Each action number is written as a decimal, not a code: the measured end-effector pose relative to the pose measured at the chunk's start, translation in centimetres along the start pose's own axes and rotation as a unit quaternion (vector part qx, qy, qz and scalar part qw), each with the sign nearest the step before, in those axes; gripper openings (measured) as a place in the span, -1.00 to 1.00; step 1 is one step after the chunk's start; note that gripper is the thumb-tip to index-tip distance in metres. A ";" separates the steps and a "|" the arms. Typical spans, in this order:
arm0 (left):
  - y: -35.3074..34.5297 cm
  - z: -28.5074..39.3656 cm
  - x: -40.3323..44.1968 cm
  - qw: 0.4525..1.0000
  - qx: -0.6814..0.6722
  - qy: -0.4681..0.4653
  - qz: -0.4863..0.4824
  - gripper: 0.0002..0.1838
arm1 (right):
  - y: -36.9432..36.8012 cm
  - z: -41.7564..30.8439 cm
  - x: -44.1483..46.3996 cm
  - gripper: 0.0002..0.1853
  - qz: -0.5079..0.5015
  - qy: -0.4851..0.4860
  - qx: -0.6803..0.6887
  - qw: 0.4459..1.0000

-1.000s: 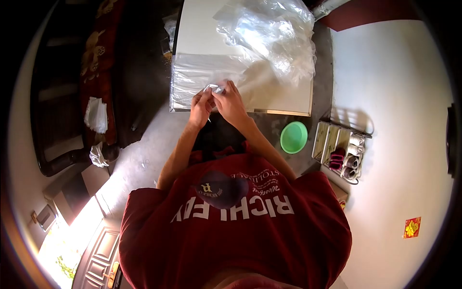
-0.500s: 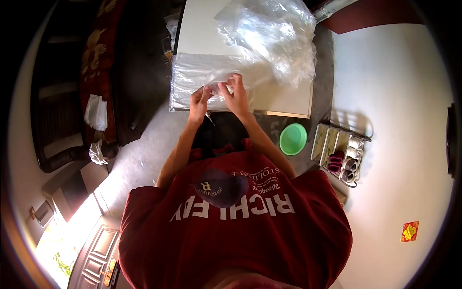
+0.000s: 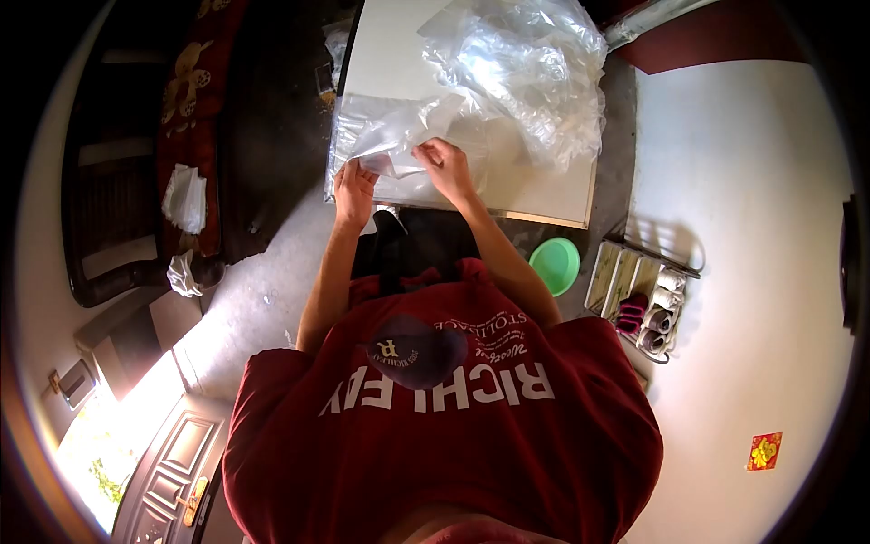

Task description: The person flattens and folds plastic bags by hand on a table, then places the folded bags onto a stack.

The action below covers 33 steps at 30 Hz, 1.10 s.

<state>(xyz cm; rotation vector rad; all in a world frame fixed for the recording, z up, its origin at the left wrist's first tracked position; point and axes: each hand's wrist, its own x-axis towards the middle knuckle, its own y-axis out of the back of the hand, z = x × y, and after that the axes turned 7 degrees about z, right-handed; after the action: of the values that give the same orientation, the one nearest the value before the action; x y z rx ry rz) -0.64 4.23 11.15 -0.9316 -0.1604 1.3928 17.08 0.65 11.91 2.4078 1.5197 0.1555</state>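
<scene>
A thin clear plastic bag [image 3: 399, 136] stretches between my two hands above the front left part of the white table [image 3: 544, 198]. My left hand [image 3: 354, 189] is closed on the bag's left edge, near the table's front left corner. To its right, my right hand [image 3: 445, 170] pinches the bag's other side with thumb and forefinger. More flat plastic lies beneath the bag at the table's left. Behind my right hand, a large crumpled heap of clear plastic [image 3: 530, 77] covers the back right of the table.
A green basin [image 3: 555, 266] sits on the floor off the table's front right corner. Right of it stands a rack [image 3: 616, 276] with several shoes. At the left, white plastic bags [image 3: 185, 199] rest on a dark wooden bench [image 3: 113, 218]. A door [image 3: 168, 471] is at the lower left.
My hands have moved apart, the left one outward to the left. The bag, bunched between my fingers before, is now spread out wider. The view has shifted slightly.
</scene>
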 end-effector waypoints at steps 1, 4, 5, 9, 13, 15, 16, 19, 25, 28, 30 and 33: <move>-0.2 0.0 0.0 1.000 -0.028 0.002 0.014 -0.68 | -0.5 -0.1 -0.2 -0.78 -0.001 0.000 0.001 1.000; -1.0 0.9 -0.8 0.999 -0.020 0.030 0.018 -0.65 | -1.9 0.8 -0.4 -0.56 0.047 0.033 -0.042 0.997; -1.0 1.1 -0.9 0.999 -0.020 0.028 0.020 -0.65 | -2.2 1.5 -0.4 -0.56 0.044 0.034 -0.041 0.998; -0.1 1.9 -1.1 0.997 -0.056 0.040 -0.024 -0.61 | -2.3 2.1 -0.3 -0.18 0.101 -0.064 -0.088 0.989; 1.9 3.1 -0.9 0.990 -0.137 0.043 -0.001 -0.58 | -1.5 4.3 -0.8 -0.31 -0.086 -0.220 -0.038 0.971; 6.9 1.4 0.9 0.985 -0.171 0.022 0.011 -0.59 | -1.8 5.9 -2.4 -0.40 -0.105 -0.078 -0.024 0.991; 7.6 1.4 0.9 0.988 -0.112 0.034 0.103 -0.60 | -1.5 4.0 -3.3 -0.59 -0.065 -0.008 -0.072 0.995; 10.9 -0.4 1.0 0.971 -0.027 0.067 0.227 -0.59 | -1.1 2.8 -5.5 -0.66 0.011 0.091 -0.132 0.987; 11.8 -2.2 0.1 0.957 -0.037 0.107 0.269 -0.61 | -3.7 5.5 -8.7 -0.72 -0.109 -0.164 0.072 0.978; 9.8 -1.3 -0.5 0.971 -0.002 0.114 0.209 -0.69 | -4.8 4.1 -8.5 -0.59 -0.132 -0.260 0.221 0.931; 8.7 -0.6 -1.0 0.981 0.019 0.112 0.155 -0.69 | -5.2 3.3 -8.0 -0.52 -0.149 -0.292 0.250 0.911; 8.1 -0.1 -1.2 0.984 0.001 0.119 0.136 -0.64 | -5.6 4.6 -7.2 -0.32 -0.227 -0.358 0.258 0.868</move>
<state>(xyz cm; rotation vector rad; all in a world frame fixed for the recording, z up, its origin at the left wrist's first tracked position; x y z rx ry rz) -7.02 2.29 6.47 -1.1407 0.1544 1.5159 10.21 -4.36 6.33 1.9446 1.7908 -1.2371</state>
